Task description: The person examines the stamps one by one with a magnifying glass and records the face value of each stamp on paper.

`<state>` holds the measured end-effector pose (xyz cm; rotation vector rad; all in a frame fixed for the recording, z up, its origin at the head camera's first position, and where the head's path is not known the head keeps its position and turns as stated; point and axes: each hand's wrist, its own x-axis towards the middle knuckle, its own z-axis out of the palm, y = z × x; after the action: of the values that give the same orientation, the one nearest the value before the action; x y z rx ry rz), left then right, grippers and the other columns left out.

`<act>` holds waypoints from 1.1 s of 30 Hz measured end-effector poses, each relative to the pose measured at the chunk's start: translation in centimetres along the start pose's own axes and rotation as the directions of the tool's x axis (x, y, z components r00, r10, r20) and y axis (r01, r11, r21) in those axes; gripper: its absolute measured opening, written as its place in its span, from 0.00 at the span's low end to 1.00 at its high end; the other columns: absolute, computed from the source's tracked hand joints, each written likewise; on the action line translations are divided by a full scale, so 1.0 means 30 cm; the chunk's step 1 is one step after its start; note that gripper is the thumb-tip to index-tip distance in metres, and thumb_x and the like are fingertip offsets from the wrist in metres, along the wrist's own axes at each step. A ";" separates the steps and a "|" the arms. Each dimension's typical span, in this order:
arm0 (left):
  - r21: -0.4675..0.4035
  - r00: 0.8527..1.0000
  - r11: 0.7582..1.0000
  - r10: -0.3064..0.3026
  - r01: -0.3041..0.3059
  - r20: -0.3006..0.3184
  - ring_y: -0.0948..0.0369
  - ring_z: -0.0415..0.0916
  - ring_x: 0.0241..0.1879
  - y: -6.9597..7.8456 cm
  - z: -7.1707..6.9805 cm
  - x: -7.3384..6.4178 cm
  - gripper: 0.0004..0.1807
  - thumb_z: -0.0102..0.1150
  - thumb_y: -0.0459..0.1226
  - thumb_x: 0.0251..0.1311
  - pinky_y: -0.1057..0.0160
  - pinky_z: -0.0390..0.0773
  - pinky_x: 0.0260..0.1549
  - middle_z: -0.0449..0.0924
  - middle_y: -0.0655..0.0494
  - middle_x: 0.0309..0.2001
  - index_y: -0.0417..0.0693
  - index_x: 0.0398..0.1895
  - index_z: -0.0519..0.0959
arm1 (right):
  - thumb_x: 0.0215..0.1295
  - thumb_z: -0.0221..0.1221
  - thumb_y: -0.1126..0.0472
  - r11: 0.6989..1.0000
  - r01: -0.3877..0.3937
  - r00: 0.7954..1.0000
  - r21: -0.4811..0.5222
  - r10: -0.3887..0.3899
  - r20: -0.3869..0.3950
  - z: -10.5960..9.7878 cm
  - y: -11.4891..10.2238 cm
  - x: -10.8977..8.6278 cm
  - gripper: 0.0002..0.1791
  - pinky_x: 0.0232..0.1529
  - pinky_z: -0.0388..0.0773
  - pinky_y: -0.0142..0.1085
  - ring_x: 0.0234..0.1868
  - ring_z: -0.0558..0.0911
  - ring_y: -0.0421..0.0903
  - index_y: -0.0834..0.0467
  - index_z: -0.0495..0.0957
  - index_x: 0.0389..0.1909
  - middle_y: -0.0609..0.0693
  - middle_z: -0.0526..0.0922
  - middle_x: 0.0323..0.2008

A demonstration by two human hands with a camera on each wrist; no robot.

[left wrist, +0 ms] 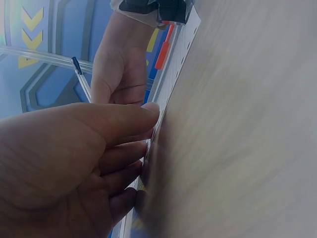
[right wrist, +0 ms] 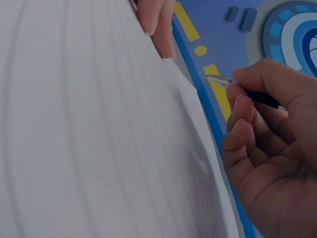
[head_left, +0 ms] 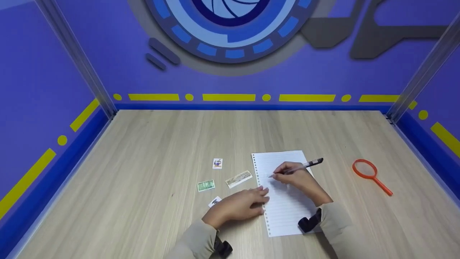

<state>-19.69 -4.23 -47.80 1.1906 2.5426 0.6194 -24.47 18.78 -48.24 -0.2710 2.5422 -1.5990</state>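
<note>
A lined, punched sheet of paper lies on the table. My right hand pinches a pen over it, the tip pointing left near the upper left part of the sheet. In the right wrist view, thumb and fingers close around the pen's front end. My left hand rests flat-fingered on the sheet's left punched edge, its fingertips touching the paper. Left of the sheet are a long brownish stamp-like slip, a green one, and a small picture one. Another slip is partly hidden behind my left hand.
An orange magnifying glass lies to the right of the paper. The wooden table is bounded by blue-purple panels at the back and both sides.
</note>
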 end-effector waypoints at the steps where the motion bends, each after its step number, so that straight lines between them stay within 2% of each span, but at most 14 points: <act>1: -0.001 1.000 1.000 0.000 0.000 0.001 0.58 0.57 0.72 0.000 0.000 0.000 0.24 0.53 0.41 0.66 0.62 0.58 0.71 0.62 0.53 0.71 0.47 0.65 0.72 | 0.54 0.69 0.59 1.000 0.003 1.000 0.002 -0.003 0.004 0.001 0.001 0.001 0.12 0.28 0.71 0.27 0.26 0.75 0.37 0.61 0.82 0.36 0.45 0.82 0.30; 6: -0.005 1.000 1.000 0.002 -0.002 -0.001 0.58 0.57 0.72 -0.002 -0.001 0.000 0.24 0.53 0.40 0.65 0.63 0.58 0.71 0.63 0.52 0.71 0.47 0.64 0.73 | 0.55 0.67 0.61 1.000 0.015 1.000 -0.005 -0.015 -0.001 0.001 0.010 0.010 0.11 0.30 0.71 0.27 0.28 0.75 0.37 0.62 0.82 0.38 0.47 0.83 0.33; 11: -0.010 1.000 1.000 -0.002 0.002 -0.001 0.58 0.57 0.72 -0.001 -0.002 -0.001 0.23 0.52 0.40 0.65 0.62 0.58 0.71 0.63 0.53 0.71 0.47 0.64 0.73 | 0.55 0.66 0.64 1.000 0.026 0.999 -0.009 -0.027 -0.020 0.001 0.015 0.015 0.09 0.27 0.71 0.26 0.25 0.74 0.35 0.64 0.82 0.37 0.48 0.82 0.31; 20: -0.012 1.000 1.000 -0.007 0.007 0.000 0.58 0.56 0.73 -0.001 -0.002 -0.001 0.24 0.52 0.40 0.65 0.62 0.57 0.71 0.62 0.54 0.71 0.47 0.65 0.72 | 0.55 0.63 0.71 0.999 0.016 1.000 0.035 -0.015 -0.027 -0.010 -0.089 -0.029 0.07 0.23 0.70 0.25 0.20 0.73 0.35 0.70 0.78 0.34 0.44 0.79 0.26; 27: -0.019 1.000 1.000 -0.011 0.010 -0.003 0.58 0.57 0.72 0.002 -0.002 -0.001 0.24 0.53 0.40 0.65 0.62 0.57 0.71 0.63 0.53 0.70 0.46 0.64 0.73 | 0.55 0.63 0.70 1.000 0.025 0.999 0.011 -0.024 -0.033 -0.003 -0.103 -0.040 0.07 0.24 0.70 0.26 0.22 0.73 0.35 0.69 0.78 0.33 0.45 0.79 0.28; 33: 0.008 1.000 1.000 0.005 -0.005 -0.013 0.57 0.58 0.72 0.008 0.000 0.000 0.23 0.55 0.39 0.64 0.62 0.58 0.71 0.64 0.51 0.70 0.46 0.63 0.74 | 0.55 0.63 0.71 1.000 0.027 1.000 0.003 -0.027 0.002 0.015 -0.108 -0.037 0.07 0.24 0.69 0.24 0.22 0.73 0.34 0.70 0.77 0.32 0.45 0.78 0.26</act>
<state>-19.54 -4.08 -47.68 1.2000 2.5556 0.6205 -23.04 17.26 -45.49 -0.3079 2.5453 -1.6115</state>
